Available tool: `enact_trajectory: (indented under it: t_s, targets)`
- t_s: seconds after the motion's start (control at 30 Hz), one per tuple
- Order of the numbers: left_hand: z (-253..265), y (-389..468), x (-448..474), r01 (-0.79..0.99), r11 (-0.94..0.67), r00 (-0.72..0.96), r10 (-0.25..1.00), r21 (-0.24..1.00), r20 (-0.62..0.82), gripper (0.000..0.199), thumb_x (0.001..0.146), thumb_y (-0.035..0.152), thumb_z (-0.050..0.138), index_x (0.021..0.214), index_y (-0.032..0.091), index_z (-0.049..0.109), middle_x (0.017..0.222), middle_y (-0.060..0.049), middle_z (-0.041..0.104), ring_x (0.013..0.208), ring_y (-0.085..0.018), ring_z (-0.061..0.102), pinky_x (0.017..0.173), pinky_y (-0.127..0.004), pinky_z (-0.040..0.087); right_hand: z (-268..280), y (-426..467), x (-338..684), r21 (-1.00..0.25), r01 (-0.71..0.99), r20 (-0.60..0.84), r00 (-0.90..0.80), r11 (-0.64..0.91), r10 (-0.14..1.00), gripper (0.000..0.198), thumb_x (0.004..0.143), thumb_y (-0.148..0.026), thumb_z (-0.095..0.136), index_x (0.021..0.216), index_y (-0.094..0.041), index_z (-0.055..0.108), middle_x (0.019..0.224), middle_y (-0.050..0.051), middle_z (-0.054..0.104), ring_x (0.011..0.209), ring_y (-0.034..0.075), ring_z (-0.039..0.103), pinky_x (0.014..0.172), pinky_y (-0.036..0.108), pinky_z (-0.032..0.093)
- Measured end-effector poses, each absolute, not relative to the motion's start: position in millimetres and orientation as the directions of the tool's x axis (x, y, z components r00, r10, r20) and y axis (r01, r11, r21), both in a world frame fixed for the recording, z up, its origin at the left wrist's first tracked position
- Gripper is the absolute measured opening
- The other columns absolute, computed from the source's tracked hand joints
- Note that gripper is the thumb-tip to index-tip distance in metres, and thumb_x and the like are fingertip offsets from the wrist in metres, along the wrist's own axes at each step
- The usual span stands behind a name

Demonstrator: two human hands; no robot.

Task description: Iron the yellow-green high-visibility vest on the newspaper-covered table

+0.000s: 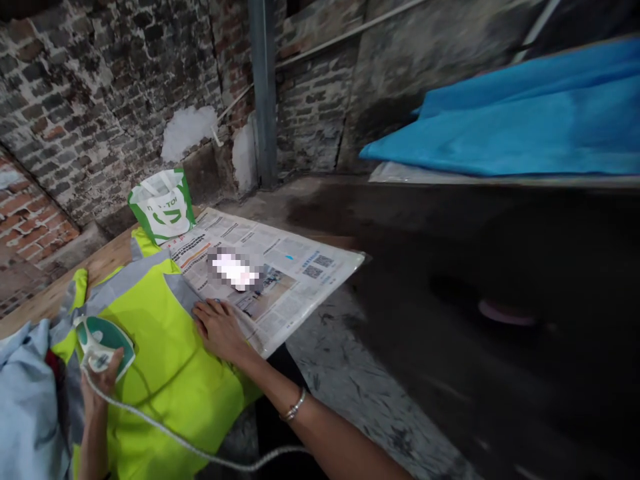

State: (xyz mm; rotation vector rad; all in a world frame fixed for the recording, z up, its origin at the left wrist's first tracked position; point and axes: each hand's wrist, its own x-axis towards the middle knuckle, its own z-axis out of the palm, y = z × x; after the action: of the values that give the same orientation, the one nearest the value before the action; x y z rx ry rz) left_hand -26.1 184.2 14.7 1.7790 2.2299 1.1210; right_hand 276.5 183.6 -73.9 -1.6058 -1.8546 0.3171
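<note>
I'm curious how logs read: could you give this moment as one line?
left hand: holding iron | right hand: on yellow garment | nearby: newspaper, bag

Silvery bracelet [294, 405] round the bare right forearm [340, 437]; left forearm [94, 430] bare

A grey post [264, 93] stands beside brick walls [125, 73].

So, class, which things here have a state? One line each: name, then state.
Yellow garment: spread out
Iron: on the yellow garment, gripped by the left hand
Cord: slack, curving
Right hand: open, palm down
Newspaper: lying flat
Bag: standing upright
Pale-blue fabric: rumpled
Bright-blue cloth: lying in layers
</note>
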Motion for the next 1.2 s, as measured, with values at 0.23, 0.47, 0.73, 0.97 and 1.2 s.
enact_trajectory:
  t_s: [0.23, 0.47, 0.73, 0.97, 1.2]
  targets:
    - [-2.1, 134.9, -8.6, 0.764, 0.016, -0.273, 0.914, 0.645, 0.300, 0.043, 0.063, 0.059, 0.076, 0.091, 0.026, 0.071, 0.089, -0.008, 0.075, 0.105, -0.039, 0.073, 0.086, -0.049, 0.064, -77.6, 183.5, 275.5, -0.555, 0.801, 0.328, -0.037, 0.224, 0.944, 0.039, 0.107, -0.027, 0.046, 0.138, -0.026, 0.070, 0.152, 0.007, 0.064, 0.145, 0.030, 0.049, 0.120, 0.053, 0.030]
    - [-0.4, 174.7, 5.4, 0.731, 0.001, -0.259, 0.925, 0.683, 0.276, 0.054, 0.058, 0.061, 0.077, 0.094, 0.021, 0.069, 0.092, -0.010, 0.078, 0.092, -0.033, 0.075, 0.080, -0.044, 0.063, -78.8, 182.9, 276.5, -0.560, 0.798, 0.319, -0.037, 0.220, 0.947, 0.041, 0.107, -0.027, 0.045, 0.140, -0.025, 0.070, 0.153, 0.008, 0.064, 0.146, 0.031, 0.048, 0.121, 0.055, 0.030]
    - [19.1, 214.8, 36.1, 0.667, -0.026, -0.286, 0.914, 0.745, 0.289, 0.046, 0.059, 0.050, 0.080, 0.089, 0.020, 0.065, 0.091, -0.011, 0.078, 0.088, -0.031, 0.076, 0.076, -0.039, 0.063, -70.6, 182.1, 276.6, -0.573, 0.792, 0.295, -0.040, 0.211, 0.955, 0.040, 0.107, -0.027, 0.045, 0.138, -0.024, 0.071, 0.152, 0.007, 0.064, 0.146, 0.030, 0.048, 0.121, 0.054, 0.031]
    - [-14.5, 150.2, 36.2, 0.633, -0.053, -0.225, 0.942, 0.772, 0.249, 0.065, 0.064, 0.058, 0.082, 0.112, 0.016, 0.069, 0.098, -0.014, 0.081, 0.087, -0.031, 0.078, 0.076, -0.041, 0.065, -71.5, 183.9, 275.9, -0.568, 0.791, 0.322, -0.041, 0.228, 0.946, 0.040, 0.107, -0.027, 0.046, 0.138, -0.024, 0.070, 0.152, 0.008, 0.064, 0.145, 0.030, 0.048, 0.121, 0.054, 0.031]
    - [-16.9, 157.8, 50.2, 0.656, -0.148, -0.103, 0.954, 0.740, 0.282, 0.056, 0.063, 0.057, 0.082, 0.101, 0.017, 0.070, 0.096, -0.014, 0.080, 0.092, -0.033, 0.077, 0.081, -0.043, 0.064, -71.0, 182.2, 275.9, -0.573, 0.791, 0.301, -0.039, 0.214, 0.953, 0.040, 0.108, -0.028, 0.045, 0.139, -0.024, 0.070, 0.154, 0.007, 0.062, 0.146, 0.032, 0.047, 0.121, 0.056, 0.030]
